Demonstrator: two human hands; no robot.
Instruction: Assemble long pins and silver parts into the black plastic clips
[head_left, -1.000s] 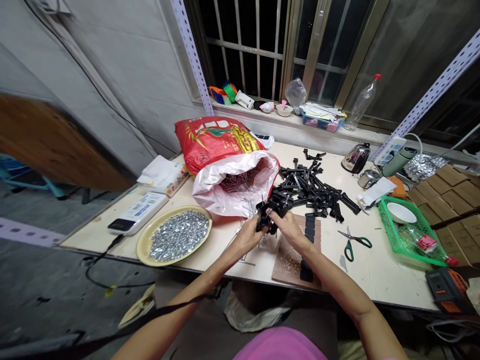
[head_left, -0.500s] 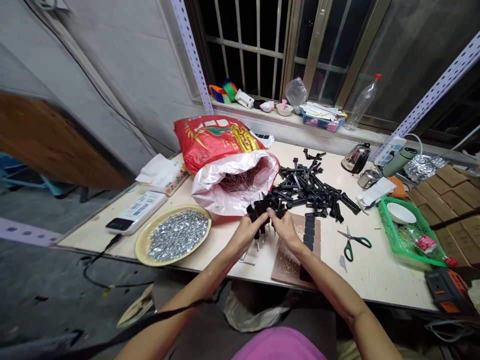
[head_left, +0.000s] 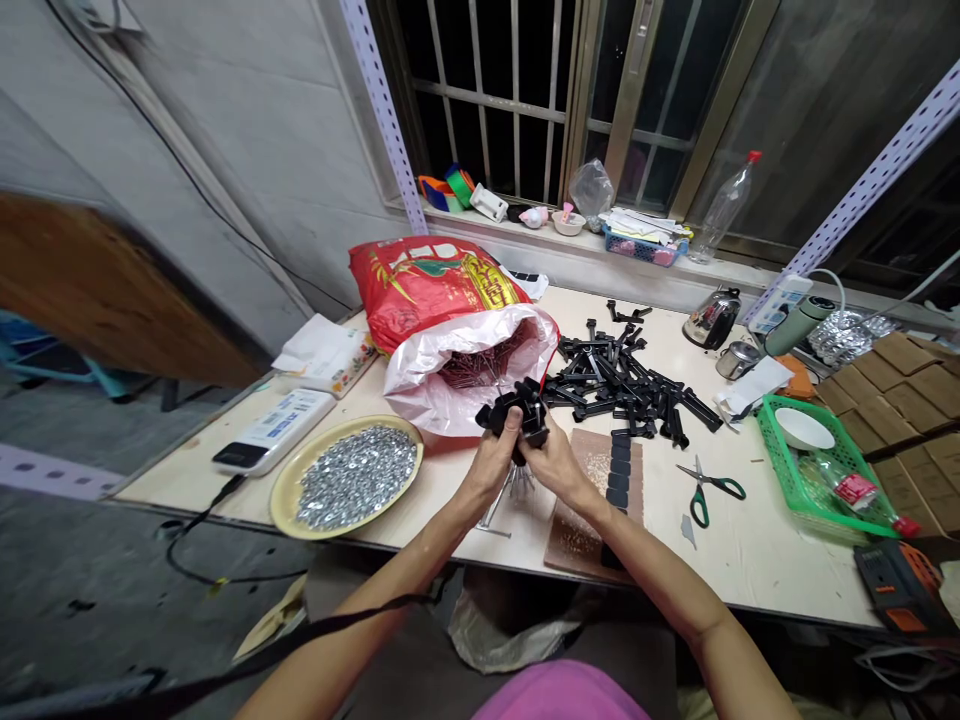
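My left hand point(head_left: 491, 466) and my right hand point(head_left: 551, 462) are closed together around a bunch of black plastic clips point(head_left: 516, 412), held above the table's front part. Metal pins point(head_left: 513, 486) hang down below the hands. Just to the right lies a brown board point(head_left: 583, 500) with a row of black pieces point(head_left: 619, 466) on it. Behind it is a big heap of black plastic parts point(head_left: 626, 378). An open red and white sack point(head_left: 459, 330) holding dark metal pins sits right behind my hands.
A yellow dish of small silver metal parts point(head_left: 351, 474) stands left of my hands, beside a white scale point(head_left: 276, 428). Green-handled scissors point(head_left: 711, 488) and a green basket point(head_left: 823, 462) lie to the right. A kettle point(head_left: 712, 314) and cardboard boxes point(head_left: 900, 382) are further back right.
Both hands have shifted left and slightly up with the black bunch, gathering it tighter; it now sits in front of the sack's mouth rather than over the brown board's corner.
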